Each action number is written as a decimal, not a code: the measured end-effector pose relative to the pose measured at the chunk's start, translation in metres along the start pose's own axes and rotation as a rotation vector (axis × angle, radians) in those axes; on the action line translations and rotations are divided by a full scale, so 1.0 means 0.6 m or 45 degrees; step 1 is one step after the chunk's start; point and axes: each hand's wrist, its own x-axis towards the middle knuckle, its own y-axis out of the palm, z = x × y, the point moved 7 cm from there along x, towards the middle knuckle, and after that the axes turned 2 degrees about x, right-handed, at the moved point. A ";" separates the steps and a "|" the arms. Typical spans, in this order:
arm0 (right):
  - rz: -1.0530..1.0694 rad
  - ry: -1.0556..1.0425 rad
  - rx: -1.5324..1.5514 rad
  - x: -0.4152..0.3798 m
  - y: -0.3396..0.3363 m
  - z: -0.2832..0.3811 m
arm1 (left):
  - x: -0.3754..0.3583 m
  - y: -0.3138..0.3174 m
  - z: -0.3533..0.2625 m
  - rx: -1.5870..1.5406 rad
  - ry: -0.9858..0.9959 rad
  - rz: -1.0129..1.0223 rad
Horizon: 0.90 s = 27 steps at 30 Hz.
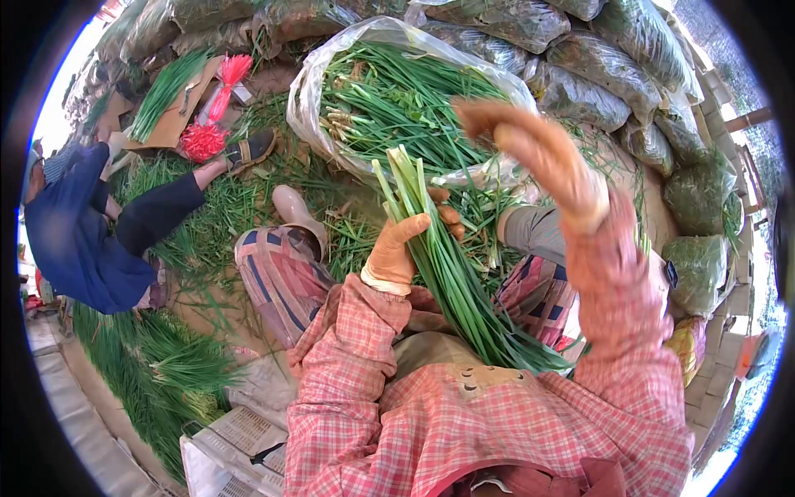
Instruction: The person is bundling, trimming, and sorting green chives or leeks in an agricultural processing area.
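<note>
My left hand [392, 253], in a tan work glove, is wrapped round a bunch of garlic chives [455, 282]. The pale stem ends point up and away from me, and the green leaves trail down to my lap at the right. Raised to the right of the bunch is my right hand [546, 157], also gloved and blurred by motion. Its fingers are stretched out, apart from the chives, with nothing visible in them. Beyond both hands, a large clear plastic bag [302, 108] stands open, full of loose chives [414, 91].
Stuffed plastic sacks [580, 87] are piled along the back and right. At left sits another person in dark blue [83, 232], near red ties [204, 141] and chives on cardboard [186, 103]. Cut leaves litter the ground; more chives [157, 364] lie lower left.
</note>
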 end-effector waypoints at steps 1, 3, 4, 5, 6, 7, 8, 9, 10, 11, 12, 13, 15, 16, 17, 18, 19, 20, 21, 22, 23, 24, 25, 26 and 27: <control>0.072 -0.118 0.126 0.051 -0.007 -0.001 | 0.003 0.014 -0.003 0.010 -0.031 0.020; 0.280 -0.191 0.364 0.129 0.023 0.022 | 0.012 0.027 0.000 0.082 -0.064 0.122; 0.414 0.024 0.407 0.159 0.051 -0.001 | 0.015 0.031 0.000 0.078 -0.050 0.131; 0.536 0.246 0.428 0.185 0.078 -0.025 | 0.016 0.040 -0.003 0.071 -0.035 0.137; 0.682 0.282 0.251 0.179 0.102 -0.034 | 0.015 0.047 -0.006 0.062 -0.017 0.140; 0.839 0.295 0.061 0.172 0.127 -0.040 | 0.011 0.050 -0.010 0.134 -0.030 0.155; 1.001 0.286 -0.123 0.163 0.150 -0.047 | 0.009 0.044 -0.011 0.107 -0.023 0.161; 1.136 0.381 -0.091 0.138 0.169 -0.056 | 0.007 0.036 -0.011 0.080 -0.015 0.166; 1.275 0.476 -0.055 0.113 0.184 -0.064 | 0.005 0.028 -0.008 0.050 -0.004 0.166; 1.416 0.571 -0.012 0.090 0.198 -0.075 | 0.003 0.022 -0.005 0.142 -0.002 0.170; 1.336 0.556 0.051 0.099 0.202 -0.103 | 0.002 0.017 -0.005 0.144 0.022 0.132; 1.233 0.531 0.128 0.108 0.197 -0.100 | 0.002 0.017 -0.006 0.150 0.036 0.098; 1.095 0.692 -0.039 0.115 0.179 -0.067 | 0.000 0.019 -0.007 0.183 0.067 -0.033; 1.122 0.506 -0.098 0.106 0.201 -0.089 | -0.004 0.006 0.000 0.100 0.017 -0.106; 1.132 0.318 -0.161 0.099 0.223 -0.088 | -0.009 -0.016 0.007 0.016 -0.031 -0.176; 1.104 0.217 -0.334 0.079 0.228 -0.093 | -0.017 -0.038 0.016 -0.070 -0.084 -0.252; 1.070 0.372 -0.313 0.071 0.221 -0.083 | -0.027 -0.046 0.025 -0.157 -0.145 -0.334; 1.029 0.305 -0.229 0.065 0.226 -0.089 | -0.038 -0.047 0.027 -0.098 -0.104 -0.379; 0.977 0.240 -0.147 0.063 0.230 -0.103 | -0.047 -0.043 0.027 -0.034 -0.069 -0.419; 0.918 0.174 -0.073 0.056 0.229 -0.108 | -0.052 -0.035 0.023 0.034 -0.034 -0.451; 0.953 0.416 0.016 0.046 0.215 -0.088 | -0.056 -0.031 0.024 -0.029 -0.077 -0.429; 1.033 0.364 -0.017 0.045 0.215 -0.082 | -0.053 -0.023 0.023 0.008 -0.023 -0.356; 1.052 0.304 -0.021 0.043 0.215 -0.079 | -0.047 -0.034 0.016 0.121 0.015 -0.313; 1.031 0.229 -0.017 0.040 0.216 -0.075 | -0.036 -0.037 0.014 0.235 0.055 -0.262; 0.992 0.145 -0.014 0.037 0.215 -0.069 | -0.031 -0.031 0.024 0.221 0.062 -0.261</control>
